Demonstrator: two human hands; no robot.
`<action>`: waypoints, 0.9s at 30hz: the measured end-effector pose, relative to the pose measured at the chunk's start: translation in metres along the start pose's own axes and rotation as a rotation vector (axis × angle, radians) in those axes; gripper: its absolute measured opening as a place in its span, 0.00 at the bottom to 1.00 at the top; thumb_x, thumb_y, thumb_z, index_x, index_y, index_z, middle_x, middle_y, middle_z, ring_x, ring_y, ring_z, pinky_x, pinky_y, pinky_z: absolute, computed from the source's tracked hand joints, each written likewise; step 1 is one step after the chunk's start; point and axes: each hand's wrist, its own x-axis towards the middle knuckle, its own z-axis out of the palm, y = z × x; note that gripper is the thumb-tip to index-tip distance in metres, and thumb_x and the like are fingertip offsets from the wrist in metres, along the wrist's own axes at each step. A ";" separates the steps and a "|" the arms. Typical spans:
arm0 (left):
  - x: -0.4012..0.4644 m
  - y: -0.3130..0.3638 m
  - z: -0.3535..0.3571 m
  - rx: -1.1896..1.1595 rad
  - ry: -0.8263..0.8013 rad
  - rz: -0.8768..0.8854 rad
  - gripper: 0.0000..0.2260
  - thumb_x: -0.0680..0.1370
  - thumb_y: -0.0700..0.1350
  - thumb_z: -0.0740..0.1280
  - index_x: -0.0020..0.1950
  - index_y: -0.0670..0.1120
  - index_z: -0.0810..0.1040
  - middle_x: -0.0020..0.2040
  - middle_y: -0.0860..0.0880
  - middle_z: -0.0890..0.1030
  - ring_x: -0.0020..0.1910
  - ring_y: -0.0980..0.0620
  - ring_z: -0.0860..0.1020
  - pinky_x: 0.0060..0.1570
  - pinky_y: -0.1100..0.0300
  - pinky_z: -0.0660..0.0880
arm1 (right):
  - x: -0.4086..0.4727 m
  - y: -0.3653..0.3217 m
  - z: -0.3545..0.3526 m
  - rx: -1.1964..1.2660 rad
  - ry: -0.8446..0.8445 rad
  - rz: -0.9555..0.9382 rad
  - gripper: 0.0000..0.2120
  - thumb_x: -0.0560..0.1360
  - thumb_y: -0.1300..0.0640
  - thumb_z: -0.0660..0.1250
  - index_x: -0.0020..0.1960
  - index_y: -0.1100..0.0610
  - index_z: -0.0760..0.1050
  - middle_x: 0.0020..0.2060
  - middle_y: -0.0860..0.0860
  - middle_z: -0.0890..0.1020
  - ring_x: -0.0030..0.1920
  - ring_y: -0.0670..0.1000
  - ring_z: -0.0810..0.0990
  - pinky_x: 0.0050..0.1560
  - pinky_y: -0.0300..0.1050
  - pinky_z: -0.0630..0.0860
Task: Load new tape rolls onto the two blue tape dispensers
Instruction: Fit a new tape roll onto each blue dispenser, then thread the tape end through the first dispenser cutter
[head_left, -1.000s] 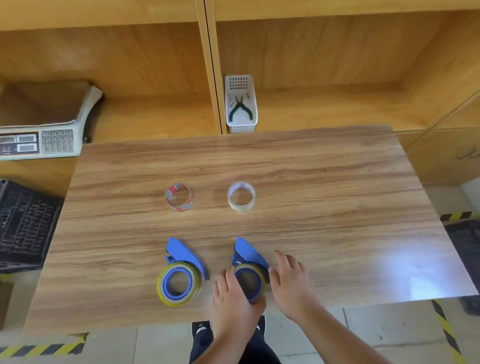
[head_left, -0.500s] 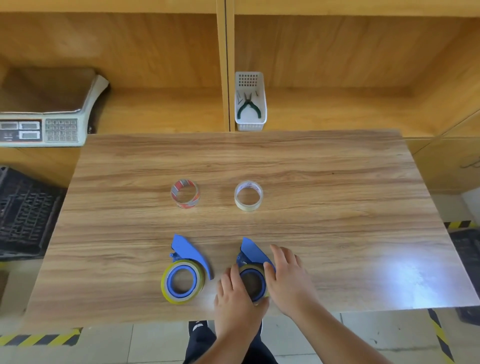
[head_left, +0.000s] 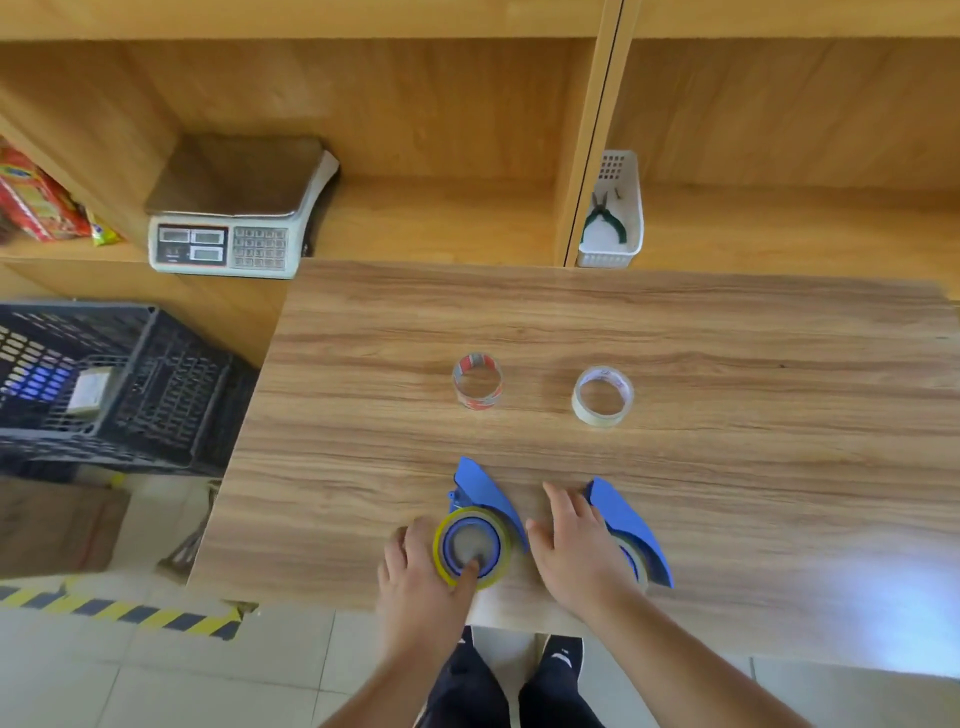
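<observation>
Wooden shelving (head_left: 467, 130), tiled floor (head_left: 156, 686)

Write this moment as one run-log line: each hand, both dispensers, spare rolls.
left hand: on left dispenser | right hand: on right dispenser | spare rolls: untouched, farther back

There is only one view, from a wide-angle camera on the person's head. It looks forward and steeply down on the wooden table (head_left: 727, 364) from its near edge. The two hands and the floor stand at the bottom of the frame, close to the camera. The shelf (head_left: 441, 223) behind the table fills the top. The straight lines bend near the borders.
</observation>
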 end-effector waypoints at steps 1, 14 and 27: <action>0.006 -0.004 -0.004 -0.027 -0.037 -0.039 0.38 0.72 0.59 0.74 0.77 0.51 0.62 0.72 0.47 0.67 0.68 0.39 0.70 0.67 0.47 0.70 | 0.001 -0.005 0.005 0.012 -0.020 0.014 0.28 0.82 0.44 0.56 0.79 0.50 0.56 0.74 0.51 0.68 0.74 0.55 0.65 0.70 0.53 0.68; 0.043 -0.006 -0.008 -0.097 -0.293 -0.089 0.19 0.78 0.51 0.70 0.67 0.50 0.73 0.62 0.50 0.73 0.47 0.52 0.74 0.46 0.58 0.71 | 0.015 -0.034 0.051 0.050 -0.152 0.218 0.33 0.79 0.45 0.63 0.79 0.51 0.55 0.70 0.54 0.72 0.59 0.57 0.79 0.48 0.47 0.73; 0.050 -0.004 -0.015 -0.137 -0.327 -0.103 0.17 0.75 0.47 0.69 0.65 0.55 0.76 0.56 0.51 0.79 0.44 0.53 0.79 0.40 0.60 0.73 | 0.014 -0.042 0.064 0.176 -0.080 0.301 0.18 0.75 0.51 0.71 0.60 0.50 0.67 0.52 0.49 0.78 0.44 0.48 0.79 0.45 0.47 0.80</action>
